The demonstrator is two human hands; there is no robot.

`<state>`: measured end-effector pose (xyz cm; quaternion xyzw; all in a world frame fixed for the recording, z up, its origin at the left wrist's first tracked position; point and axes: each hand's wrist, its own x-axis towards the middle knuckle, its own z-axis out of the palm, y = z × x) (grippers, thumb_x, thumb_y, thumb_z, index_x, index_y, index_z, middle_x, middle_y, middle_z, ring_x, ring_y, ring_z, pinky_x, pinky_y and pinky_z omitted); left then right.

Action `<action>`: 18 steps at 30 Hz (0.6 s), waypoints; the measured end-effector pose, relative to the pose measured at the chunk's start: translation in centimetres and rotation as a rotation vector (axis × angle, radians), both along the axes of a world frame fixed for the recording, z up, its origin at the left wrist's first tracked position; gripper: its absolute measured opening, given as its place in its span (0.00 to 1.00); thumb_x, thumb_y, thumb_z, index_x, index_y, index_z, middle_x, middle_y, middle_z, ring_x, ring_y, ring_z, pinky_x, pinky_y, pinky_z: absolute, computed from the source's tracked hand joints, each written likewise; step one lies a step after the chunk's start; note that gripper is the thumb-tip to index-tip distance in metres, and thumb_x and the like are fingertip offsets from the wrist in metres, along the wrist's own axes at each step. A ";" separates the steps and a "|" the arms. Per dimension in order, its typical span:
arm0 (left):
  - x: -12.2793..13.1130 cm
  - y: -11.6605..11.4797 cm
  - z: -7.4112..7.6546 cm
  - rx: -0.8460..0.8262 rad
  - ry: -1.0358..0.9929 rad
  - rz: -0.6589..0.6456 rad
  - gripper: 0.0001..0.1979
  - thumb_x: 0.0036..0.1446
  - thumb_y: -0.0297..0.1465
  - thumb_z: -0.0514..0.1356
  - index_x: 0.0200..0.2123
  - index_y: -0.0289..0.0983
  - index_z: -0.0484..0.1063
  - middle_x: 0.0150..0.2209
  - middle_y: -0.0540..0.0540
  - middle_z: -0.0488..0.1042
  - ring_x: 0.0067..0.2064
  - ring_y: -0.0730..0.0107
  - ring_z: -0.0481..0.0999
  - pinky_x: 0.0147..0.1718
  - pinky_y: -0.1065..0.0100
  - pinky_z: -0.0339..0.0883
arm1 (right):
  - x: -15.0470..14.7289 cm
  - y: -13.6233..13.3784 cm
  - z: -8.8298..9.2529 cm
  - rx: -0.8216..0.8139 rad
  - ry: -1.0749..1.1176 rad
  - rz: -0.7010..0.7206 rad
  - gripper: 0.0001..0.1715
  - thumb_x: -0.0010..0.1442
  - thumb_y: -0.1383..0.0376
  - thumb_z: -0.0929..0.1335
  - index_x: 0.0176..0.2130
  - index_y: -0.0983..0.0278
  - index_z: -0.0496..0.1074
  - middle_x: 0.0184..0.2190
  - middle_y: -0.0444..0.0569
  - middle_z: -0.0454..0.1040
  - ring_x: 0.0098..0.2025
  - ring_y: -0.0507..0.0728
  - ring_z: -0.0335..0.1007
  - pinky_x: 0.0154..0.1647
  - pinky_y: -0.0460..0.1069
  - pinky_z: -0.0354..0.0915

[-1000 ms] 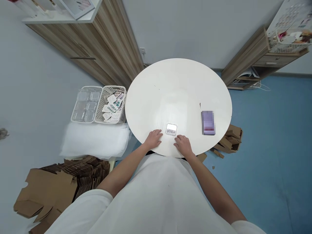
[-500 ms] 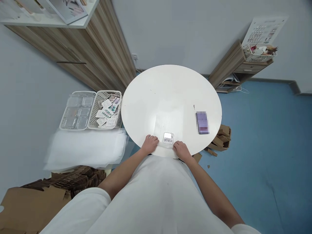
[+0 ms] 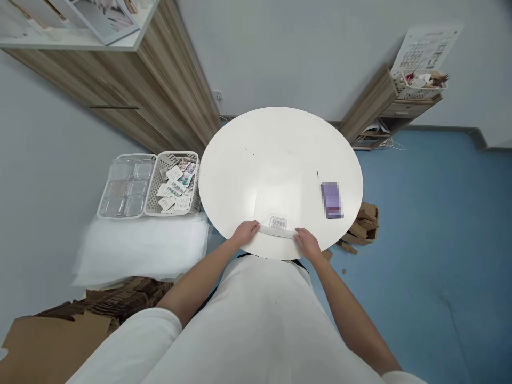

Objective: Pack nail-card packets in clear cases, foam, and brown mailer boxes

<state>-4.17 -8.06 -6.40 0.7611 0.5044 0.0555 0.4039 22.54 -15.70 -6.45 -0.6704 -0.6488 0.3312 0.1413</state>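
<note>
A small clear plastic box of false nails lies near the front edge of the round white table. Under it and beyond it spreads a thin whitish packing sheet, whose near edge is lifted into a narrow band along the box's near side. My left hand pinches the left end of that band. At its right end, my right hand has its fingers closed on the sheet too. The box sits between both hands, and neither hand touches it.
A purple pixelated item lies on the table's right side. To the left stand a basket of nail cards, a tray of clear boxes, and stacked white sheets. Cardboard is at lower left, and a carton at right.
Both hands have raised the sheet's near edge into a band and brought it against the box. My right hand has shifted slightly right. The box's top no longer shows its bright glare.
</note>
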 end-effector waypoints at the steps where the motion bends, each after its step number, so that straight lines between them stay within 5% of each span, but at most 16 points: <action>1: 0.0 0.2 -0.1 -0.008 0.003 0.025 0.14 0.58 0.36 0.44 0.34 0.39 0.68 0.30 0.49 0.72 0.32 0.68 0.69 0.31 0.69 0.59 | -0.1 0.3 0.0 -0.007 0.000 -0.031 0.18 0.60 0.59 0.54 0.39 0.63 0.68 0.47 0.50 0.67 0.48 0.56 0.62 0.46 0.51 0.60; 7: 0.9 1.0 -0.4 -0.002 0.154 0.136 0.10 0.56 0.34 0.48 0.28 0.38 0.65 0.25 0.50 0.69 0.27 0.71 0.67 0.24 0.71 0.54 | -0.9 1.7 -0.4 -0.026 -0.101 -0.120 0.16 0.59 0.61 0.56 0.34 0.64 0.68 0.37 0.51 0.68 0.39 0.55 0.64 0.37 0.48 0.60; 12: 2.0 0.8 -0.2 0.050 0.359 0.110 0.08 0.57 0.31 0.47 0.32 0.38 0.65 0.29 0.48 0.71 0.31 0.68 0.70 0.28 0.69 0.56 | -1.5 2.4 -1.0 -0.104 -0.216 -0.174 0.14 0.57 0.62 0.57 0.28 0.64 0.66 0.34 0.49 0.65 0.31 0.52 0.62 0.28 0.46 0.57; 15: 2.5 0.5 0.0 0.092 0.410 0.079 0.09 0.57 0.30 0.47 0.36 0.37 0.65 0.32 0.45 0.71 0.35 0.64 0.70 0.35 0.65 0.57 | -1.9 2.4 -1.1 -0.082 -0.288 -0.165 0.10 0.56 0.63 0.58 0.32 0.63 0.67 0.36 0.50 0.66 0.33 0.54 0.63 0.27 0.46 0.57; 18: 2.8 0.4 0.1 0.238 0.409 0.012 0.15 0.56 0.25 0.47 0.47 0.38 0.61 0.45 0.41 0.68 0.44 0.60 0.68 0.41 0.61 0.55 | -2.4 2.4 -1.1 0.060 -0.359 -0.134 0.13 0.55 0.68 0.60 0.42 0.63 0.64 0.45 0.55 0.65 0.44 0.59 0.62 0.36 0.51 0.59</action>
